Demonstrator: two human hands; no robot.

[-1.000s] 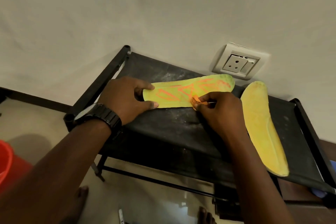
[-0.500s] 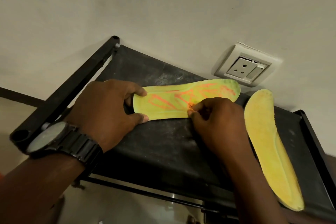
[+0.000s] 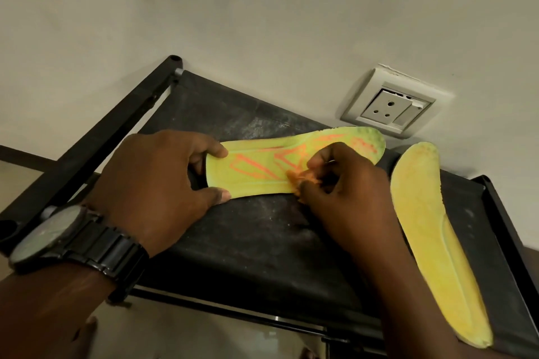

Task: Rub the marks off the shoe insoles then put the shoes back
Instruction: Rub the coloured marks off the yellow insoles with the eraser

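Black fabric-topped metal rack (image 3: 262,242) is set against a pale wall, with a white wall socket (image 3: 389,106) just above it. Two yellow-green foam insoles are laid on top: the marked insole (image 3: 262,172), orange strokes across it, lies mid-shelf; the clean-looking insole (image 3: 431,236) lies at the right, its heel near the front edge. Left hand (image 3: 157,183) is clamped over the marked insole's heel end. Right hand (image 3: 347,183) is pinched shut on a small orange-stained wad (image 3: 303,179), pressed onto the strokes. Risk: ink likely smeared rather than lifted, since the wad looks saturated; insole may buckle if the clamp slips. Room: bare shelf in front, wall tight behind. No shoes visible.
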